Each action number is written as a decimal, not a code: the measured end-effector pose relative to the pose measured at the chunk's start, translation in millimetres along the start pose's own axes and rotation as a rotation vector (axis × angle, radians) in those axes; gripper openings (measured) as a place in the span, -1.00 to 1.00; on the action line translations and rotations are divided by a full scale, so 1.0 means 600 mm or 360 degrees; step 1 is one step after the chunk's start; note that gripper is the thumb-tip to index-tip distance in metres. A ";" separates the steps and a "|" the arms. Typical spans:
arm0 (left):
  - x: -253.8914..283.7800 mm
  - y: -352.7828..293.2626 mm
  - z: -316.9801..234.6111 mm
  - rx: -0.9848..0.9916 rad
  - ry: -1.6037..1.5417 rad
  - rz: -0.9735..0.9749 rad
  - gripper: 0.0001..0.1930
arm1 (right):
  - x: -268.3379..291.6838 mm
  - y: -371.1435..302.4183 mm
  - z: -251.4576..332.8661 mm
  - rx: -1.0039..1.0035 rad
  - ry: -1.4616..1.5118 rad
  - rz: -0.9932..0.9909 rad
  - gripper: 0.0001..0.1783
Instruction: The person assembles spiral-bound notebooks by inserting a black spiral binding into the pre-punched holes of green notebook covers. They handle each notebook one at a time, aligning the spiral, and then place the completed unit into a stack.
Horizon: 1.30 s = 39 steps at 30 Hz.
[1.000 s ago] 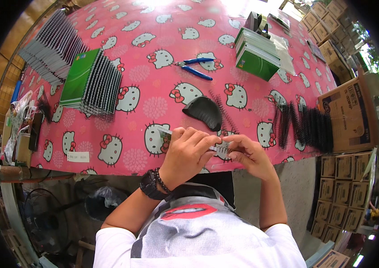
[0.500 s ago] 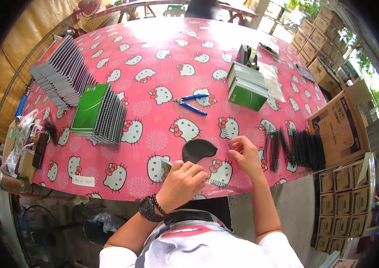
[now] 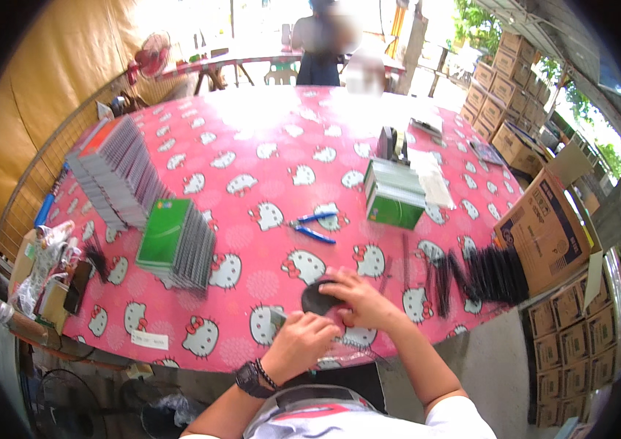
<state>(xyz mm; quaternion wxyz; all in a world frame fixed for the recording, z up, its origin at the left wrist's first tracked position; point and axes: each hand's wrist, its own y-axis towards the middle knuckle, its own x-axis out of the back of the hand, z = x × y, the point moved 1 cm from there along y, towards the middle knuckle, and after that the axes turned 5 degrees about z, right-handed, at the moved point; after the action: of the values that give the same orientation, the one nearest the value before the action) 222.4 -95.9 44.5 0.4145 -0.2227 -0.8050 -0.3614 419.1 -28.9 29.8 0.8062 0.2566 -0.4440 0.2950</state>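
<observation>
At the table's near edge my left hand [image 3: 300, 342] is closed on a small notebook [image 3: 279, 316]; only a corner shows past the fingers. A thin wire spiral [image 3: 358, 341] runs out to the right from beside that hand. My right hand [image 3: 360, 301] is stretched over a black rounded pad [image 3: 318, 298], its fingers on the pad and thumb apart. Nothing shows gripped in it. Beyond the hands lie blue-handled pliers [image 3: 315, 227], jaws to the left.
Green notebooks [image 3: 165, 233] and a taller notebook stack [image 3: 116, 175] stand at left. Right of the pliers are more green notebooks [image 3: 395, 197] and a tape dispenser [image 3: 393, 145]. Black spirals [image 3: 482, 276] lie beside a cardboard box [image 3: 544, 227]. A person [image 3: 318, 44] stands beyond the table.
My right hand has moved left from beside the pad onto it. The left hand keeps its hold on the notebook. My view has tilted up, bringing a person at the far end into sight.
</observation>
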 end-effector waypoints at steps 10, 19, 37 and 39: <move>0.003 -0.011 0.006 -0.0056 0.0044 0.0033 -0.72 | 0.006 -0.008 0.034 -0.0688 -0.0122 -0.0238 -0.31; 0.011 -0.010 -0.003 -0.0027 -0.0093 -0.0061 -0.73 | 0.029 0.023 -0.016 -0.0259 -0.0132 0.0282 -0.14; 0.003 -0.035 0.037 0.0210 0.0050 -0.0100 -0.73 | -0.018 -0.006 0.011 -0.0381 0.0704 -0.0570 -0.49; 0.007 -0.034 0.039 0.0244 0.0024 -0.0169 -0.75 | -0.014 -0.055 0.007 -0.0144 0.1654 -0.0346 -0.52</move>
<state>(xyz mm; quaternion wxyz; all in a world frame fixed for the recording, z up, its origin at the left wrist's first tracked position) 194.6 -90.9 30.7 0.4167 -0.1445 -0.8378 -0.3218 436.6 -56.7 19.4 0.9561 0.0863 0.0307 0.2785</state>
